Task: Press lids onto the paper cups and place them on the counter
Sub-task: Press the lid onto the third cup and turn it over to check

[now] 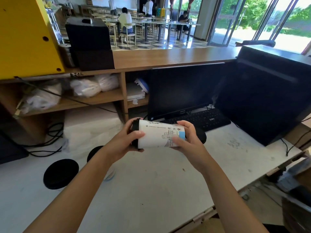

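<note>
I hold a white paper cup (157, 134) with line drawings on its side, above the white worktop (151, 182). A black lid (135, 132) sits on its left end. My left hand (129, 140) grips the lid end, thumb over the cup wall. My right hand (186, 137) clasps the cup's base end, which has a blue patch. A loose black lid (61, 174) lies flat on the worktop at the left. A second black lid (94, 152) shows partly behind my left forearm. Something white and round (110, 174) peeks out under that forearm.
A wooden counter (168, 57) runs across behind the worktop. Below it stand a dark monitor (183, 91) and a keyboard (200, 119). A black box (269, 95) is at the right, a yellow machine (28, 36) at the left. Shelves hold plastic bags (87, 87); cables (50, 140) trail left.
</note>
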Tool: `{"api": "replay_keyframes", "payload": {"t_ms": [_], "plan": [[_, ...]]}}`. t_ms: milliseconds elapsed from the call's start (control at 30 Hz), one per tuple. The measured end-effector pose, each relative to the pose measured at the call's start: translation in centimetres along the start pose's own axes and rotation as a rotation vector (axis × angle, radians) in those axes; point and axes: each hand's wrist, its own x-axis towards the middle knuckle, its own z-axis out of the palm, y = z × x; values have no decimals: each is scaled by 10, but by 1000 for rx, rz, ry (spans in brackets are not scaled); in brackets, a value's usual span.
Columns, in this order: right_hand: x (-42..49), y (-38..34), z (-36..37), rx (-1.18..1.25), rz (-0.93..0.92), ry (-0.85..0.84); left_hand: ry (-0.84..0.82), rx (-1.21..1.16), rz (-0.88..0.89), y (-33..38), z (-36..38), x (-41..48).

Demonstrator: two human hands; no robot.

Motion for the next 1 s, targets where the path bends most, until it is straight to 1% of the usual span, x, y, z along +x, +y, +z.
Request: {"api": "replay_keyframes", "payload": {"t_ms": [67,133,200,300,367,433,467,533,567,633,733,800,933,1000], "plan": [[7,-4,2,121,170,59,51,173,137,1,6,-3],[14,-8,3,137,305,64,66,348,283,5,9,-4],[18,-12,5,115,316,34,34,483,425,11,10,-3],[23,-19,4,255,213,39,-40,586,513,22,5,2],[24,-21,2,319,123,44,-81,593,494,27,0,7],[25,-21,2,324,48,33,-77,540,386,30,-4,13],[25,-21,1,322,17,23,-60,457,284,31,-5,16],[25,-20,2,321,-39,-8,-33,212,65,34,-5,21],[25,-19,2,318,-62,-24,-40,107,-14,35,-5,23],[26,-19,3,306,-92,-46,-50,8,-73,35,-3,26],[28,-18,1,338,-91,-72,-11,3,-6,36,1,27],[30,-17,-1,371,-29,-61,26,58,69,36,4,26],[34,-14,-2,370,178,31,77,320,237,33,8,21],[35,-15,-2,344,265,49,85,439,318,32,8,20]]}}
